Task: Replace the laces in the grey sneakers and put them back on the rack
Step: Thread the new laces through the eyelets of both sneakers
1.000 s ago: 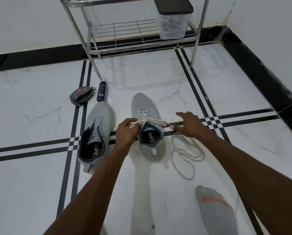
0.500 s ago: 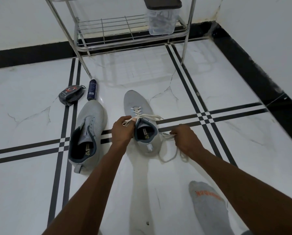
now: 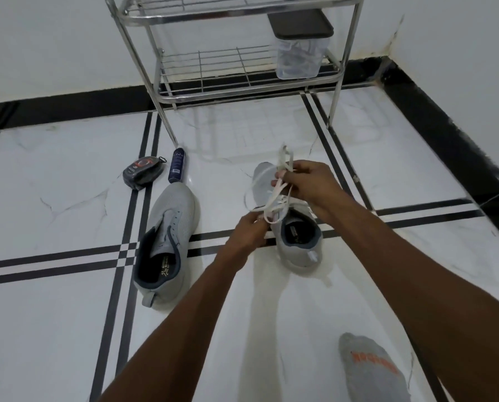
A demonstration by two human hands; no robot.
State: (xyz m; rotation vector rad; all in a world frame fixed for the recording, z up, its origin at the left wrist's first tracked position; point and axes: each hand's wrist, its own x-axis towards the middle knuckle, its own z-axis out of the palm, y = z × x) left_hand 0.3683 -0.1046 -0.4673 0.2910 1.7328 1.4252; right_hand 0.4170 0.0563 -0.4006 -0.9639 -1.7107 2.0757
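Two grey sneakers lie on the white tiled floor. The left sneaker (image 3: 167, 236) has no lace in it. The right sneaker (image 3: 296, 242) is threaded with a white lace (image 3: 271, 198). My right hand (image 3: 306, 184) holds gathered loops of that lace above the shoe's toe. My left hand (image 3: 249, 230) pinches the lace at the shoe's left side, near the top eyelets. Part of the right sneaker's upper is hidden behind my hands.
A metal shoe rack (image 3: 242, 76) stands at the wall, with a lidded clear container (image 3: 300, 44) on its lower shelf. A black polish case (image 3: 144, 171) and a dark blue tube (image 3: 177, 169) lie by the rack's leg. My grey-socked foot (image 3: 372, 369) is bottom right.
My right hand has lifted the loose lace off the floor at the shoe's right and brought it up over the toe. My left hand stays at the eyelets. The camera has tilted up.
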